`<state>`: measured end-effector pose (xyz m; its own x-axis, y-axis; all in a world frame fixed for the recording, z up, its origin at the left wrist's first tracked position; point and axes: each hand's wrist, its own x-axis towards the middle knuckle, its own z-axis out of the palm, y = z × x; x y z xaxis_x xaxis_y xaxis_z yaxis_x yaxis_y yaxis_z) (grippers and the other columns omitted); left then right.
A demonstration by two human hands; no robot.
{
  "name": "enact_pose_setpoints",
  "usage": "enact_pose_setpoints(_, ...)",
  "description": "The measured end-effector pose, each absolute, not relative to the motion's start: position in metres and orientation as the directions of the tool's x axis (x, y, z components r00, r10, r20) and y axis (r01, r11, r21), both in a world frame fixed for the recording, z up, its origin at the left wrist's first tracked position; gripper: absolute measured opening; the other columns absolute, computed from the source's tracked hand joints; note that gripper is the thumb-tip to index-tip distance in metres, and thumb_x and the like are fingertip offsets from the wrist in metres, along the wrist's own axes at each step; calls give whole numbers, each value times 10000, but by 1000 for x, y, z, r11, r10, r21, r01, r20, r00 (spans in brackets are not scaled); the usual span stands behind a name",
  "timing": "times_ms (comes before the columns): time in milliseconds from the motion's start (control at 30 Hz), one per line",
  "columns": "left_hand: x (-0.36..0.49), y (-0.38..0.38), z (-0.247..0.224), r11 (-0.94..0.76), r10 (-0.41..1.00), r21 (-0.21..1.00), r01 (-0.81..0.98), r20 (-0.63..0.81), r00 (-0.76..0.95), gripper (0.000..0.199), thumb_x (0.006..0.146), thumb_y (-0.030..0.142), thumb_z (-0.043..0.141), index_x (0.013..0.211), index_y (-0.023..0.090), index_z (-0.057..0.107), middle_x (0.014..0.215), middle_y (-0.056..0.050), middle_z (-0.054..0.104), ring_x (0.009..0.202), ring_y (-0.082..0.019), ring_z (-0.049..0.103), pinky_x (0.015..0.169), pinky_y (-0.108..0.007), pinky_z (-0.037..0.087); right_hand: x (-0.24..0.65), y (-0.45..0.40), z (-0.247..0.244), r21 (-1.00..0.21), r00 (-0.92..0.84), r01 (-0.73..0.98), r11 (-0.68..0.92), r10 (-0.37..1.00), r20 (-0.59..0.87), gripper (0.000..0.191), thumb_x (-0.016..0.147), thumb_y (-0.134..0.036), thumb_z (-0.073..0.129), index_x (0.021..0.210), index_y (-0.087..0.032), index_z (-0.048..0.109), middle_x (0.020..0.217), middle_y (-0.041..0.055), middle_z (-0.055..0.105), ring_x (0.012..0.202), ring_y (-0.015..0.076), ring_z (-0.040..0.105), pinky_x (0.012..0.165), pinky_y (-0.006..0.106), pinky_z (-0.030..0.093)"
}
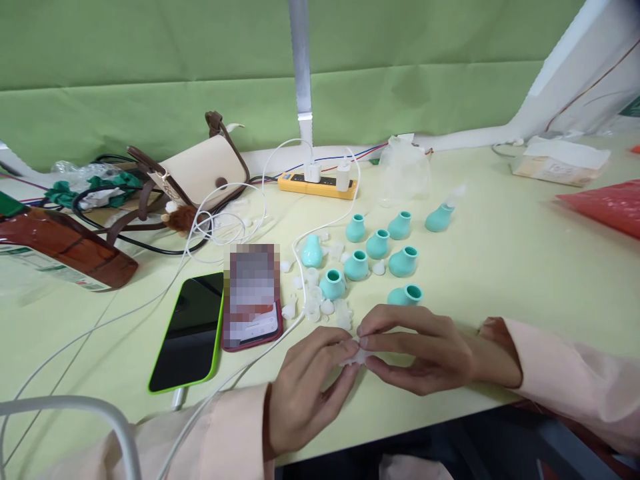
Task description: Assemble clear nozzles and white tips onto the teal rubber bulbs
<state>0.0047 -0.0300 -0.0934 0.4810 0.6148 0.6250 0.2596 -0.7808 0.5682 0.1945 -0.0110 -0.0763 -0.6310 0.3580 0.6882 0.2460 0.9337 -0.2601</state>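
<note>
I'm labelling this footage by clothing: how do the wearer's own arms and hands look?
The left sleeve and right sleeve are long, pale pink and plain, with no markings visible; the left ends in a wide cuff. The left hand and right hand are bare: no gloves or rings show.

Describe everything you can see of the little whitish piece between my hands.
The whitish piece is small and translucent, looks like plastic or silicone, and shows an uneven lower edge. Your left grip and right grip hold it from either side, hiding much of its shape. It is over the near part of the pale table; whether it touches that surface is unclear.
</note>
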Motion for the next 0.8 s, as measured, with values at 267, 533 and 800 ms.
enact_pose_setpoints(267, 0, -20, -90, -923, 379, 225, 313, 671, 637, 192, 715, 42, 541, 886, 124, 507, 703, -111, 641, 579, -168, 590, 480, -260, 466, 196, -9, -80, 34, -721, 183, 982, 111, 684, 149, 730, -32, 502, 874, -49, 531, 824, 135, 623, 857, 205, 586, 660, 284, 546)
enact_pose_setpoints(533, 6, -20, -90, -712, 696, 622, 326, 564, 444, 339, 656, 131, 601, 982, 178, 521, 702, -14, 667, 538, -115, 598, 548, -200, 492, 186, -15, -76, -788, -458, 108, 606, 734, 502, 202, 651, -143, 642, 835, -102, 568, 707, 59, 642, 572, 103, 607, 520, 199, 539)
enact_pose_setpoints(800, 6, -24, -93, -504, 825, 837, 213, 393, 406, 232, 696, 134, 578, 927, 143, 570, 714, -54, 652, 586, -144, 589, 548, -242, 485, 184, -14, -81, -960, -455, 71, 271, 865, 210, 186, 620, -158, 664, 777, -72, 614, 690, 71, 637, 597, 121, 602, 544, 233, 538)
